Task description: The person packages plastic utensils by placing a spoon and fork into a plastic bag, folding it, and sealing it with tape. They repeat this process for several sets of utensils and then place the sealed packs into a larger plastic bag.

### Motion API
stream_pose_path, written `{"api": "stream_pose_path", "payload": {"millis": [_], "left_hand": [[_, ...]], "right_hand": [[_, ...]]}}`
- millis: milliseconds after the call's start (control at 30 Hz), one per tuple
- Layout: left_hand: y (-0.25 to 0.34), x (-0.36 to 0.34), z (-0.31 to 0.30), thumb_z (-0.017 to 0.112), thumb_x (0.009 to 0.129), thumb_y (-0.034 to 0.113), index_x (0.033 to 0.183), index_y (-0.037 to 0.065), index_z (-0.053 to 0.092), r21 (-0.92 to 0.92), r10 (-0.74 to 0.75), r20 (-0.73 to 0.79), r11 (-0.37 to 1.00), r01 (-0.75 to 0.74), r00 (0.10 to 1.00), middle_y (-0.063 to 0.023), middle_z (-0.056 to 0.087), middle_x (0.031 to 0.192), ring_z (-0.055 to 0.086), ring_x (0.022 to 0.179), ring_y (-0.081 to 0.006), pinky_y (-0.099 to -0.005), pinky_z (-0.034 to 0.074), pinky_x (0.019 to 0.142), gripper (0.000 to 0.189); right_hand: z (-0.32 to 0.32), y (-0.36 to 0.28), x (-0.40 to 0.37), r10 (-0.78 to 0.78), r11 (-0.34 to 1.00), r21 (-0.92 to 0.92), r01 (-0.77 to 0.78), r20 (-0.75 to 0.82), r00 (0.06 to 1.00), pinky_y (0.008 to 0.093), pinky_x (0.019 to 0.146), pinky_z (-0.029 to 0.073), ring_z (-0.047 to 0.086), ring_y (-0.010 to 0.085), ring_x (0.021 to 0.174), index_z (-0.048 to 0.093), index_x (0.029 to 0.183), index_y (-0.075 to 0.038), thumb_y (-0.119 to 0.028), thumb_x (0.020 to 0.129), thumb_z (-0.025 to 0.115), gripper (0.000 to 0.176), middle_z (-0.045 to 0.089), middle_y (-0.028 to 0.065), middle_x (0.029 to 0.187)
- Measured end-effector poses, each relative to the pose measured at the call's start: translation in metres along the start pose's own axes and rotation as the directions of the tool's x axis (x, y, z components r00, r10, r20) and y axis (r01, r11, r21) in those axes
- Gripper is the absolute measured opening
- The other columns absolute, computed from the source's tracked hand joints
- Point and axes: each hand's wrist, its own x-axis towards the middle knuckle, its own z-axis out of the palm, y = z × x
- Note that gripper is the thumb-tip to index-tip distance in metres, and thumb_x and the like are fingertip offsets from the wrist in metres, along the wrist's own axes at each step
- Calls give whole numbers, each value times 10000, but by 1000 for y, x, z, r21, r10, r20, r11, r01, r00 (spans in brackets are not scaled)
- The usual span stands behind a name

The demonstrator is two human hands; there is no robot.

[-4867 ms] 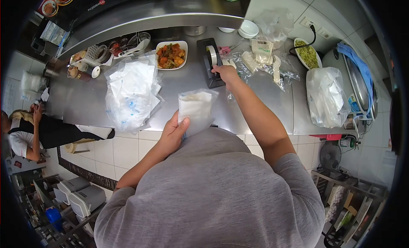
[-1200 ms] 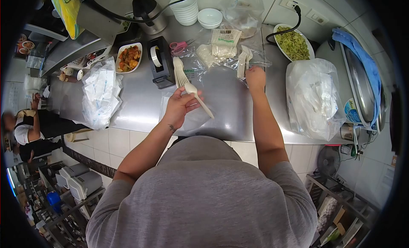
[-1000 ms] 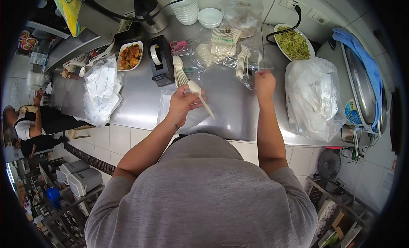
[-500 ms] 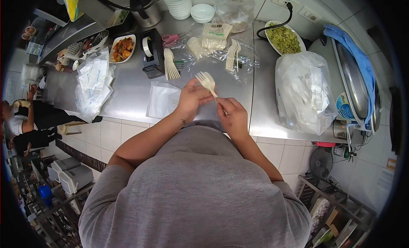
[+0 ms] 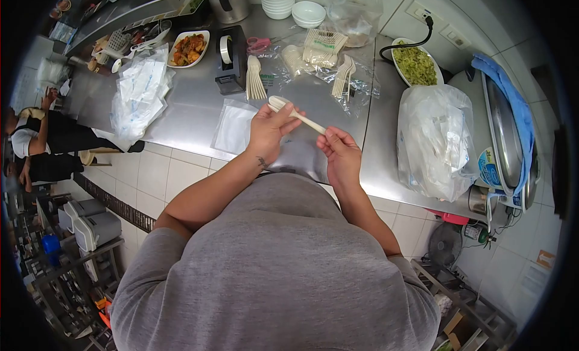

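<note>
A pale cream plastic spoon (image 5: 310, 123) slants between my two hands. My left hand (image 5: 269, 132) pinches it near the bowl end with thumb and fingers. At the handle end, my right hand (image 5: 341, 150) grips the tip between thumb and fingertips. Whether the fork is still against the spoon is hard to make out. Near my left hand lies a flat clear plastic sleeve (image 5: 231, 127) on the steel counter. Beyond the hands are a row of cream spoons (image 5: 256, 79) and a bunch of cream forks (image 5: 344, 76), partly on crinkled clear wrap.
A tape dispenser (image 5: 230, 61), pink scissors (image 5: 258, 45), a dish of orange-red food (image 5: 189, 49) and white bowls (image 5: 308, 14) stand at the back. Plastic packets (image 5: 142, 91) lie left; a filled plastic bag (image 5: 435, 143) and green food (image 5: 416, 64) sit right. A person (image 5: 48, 130) stands far left.
The fork tines, upright in view before, no longer show; the spoon bowl now does. The handle has swung flatter, and my right hand has moved right to its end. The view has shifted slightly.
</note>
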Motion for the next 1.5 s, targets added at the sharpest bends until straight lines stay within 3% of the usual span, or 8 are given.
{"api": "stream_pose_path", "payload": {"millis": [133,233,267,333,433,900,1333,1500], "left_hand": [[20,4,-14,614,926,261,1135,61,498,268,174,-76,952,-147,982,-83,578,1177,550,1105,-183,-336,486,913,311],[45,5,-54,670,846,173,990,13,622,801,539,377,218,-557,753,-117,573,1193,543,1105,-268,-370,436,928,220],[43,1,-61,670,846,173,990,13,622,803,539,375,218,-555,754,-117,573,1193,543,1105,-268,-370,436,928,220],[30,-4,-75,657,788,83,951,-4,667,858,308,512,-218,-465,801,-141,579,1180,538,1095,-329,-392,443,922,185],[7,6,-92,631,753,30,1036,6,663,948,124,239,-245,-204,963,-152,587,1165,537,1085,-348,-393,447,920,285],[-7,7,-48,566,691,-47,1186,4,604,865,129,385,294,-406,914,-123,559,1179,577,672,-185,-294,504,653,499],[0,8,-46,474,796,-64,1250,38,584,598,60,284,769,-226,957,-70,513,1194,522,696,-92,-221,496,589,478],[-24,-8,-29,513,816,-48,1297,50,546,394,-230,301,914,99,925,-54,528,1168,548,728,-93,-247,504,636,491]], "right_hand": [[-9,-2,9,-130,989,-74,126,-44,991,285,712,534,640,175,724,622,970,35,-37,850,670,148,652,102,841],[-29,-7,15,-177,953,-258,162,-35,984,279,701,527,639,173,698,632,947,36,-24,837,678,133,658,104,813],[-34,-4,17,-170,944,-288,159,-16,985,284,685,526,630,171,697,628,934,57,-27,845,671,131,657,117,825],[-39,6,18,-165,932,-326,158,7,986,283,685,526,631,167,693,633,928,53,-26,839,676,127,659,112,817],[-38,22,23,-150,908,-390,155,42,988,269,682,522,630,149,690,647,905,42,-22,827,686,108,664,92,800],[-18,17,24,-139,851,-511,122,5,990,246,644,506,623,133,655,660,882,53,-2,803,699,104,664,87,769],[-15,7,32,-108,812,-576,99,19,994,237,586,495,612,130,611,660,850,60,-22,793,683,102,657,90,747],[-11,32,36,-84,898,-430,89,31,996,239,582,475,582,123,599,655,823,55,-21,776,676,92,650,83,744]]}}
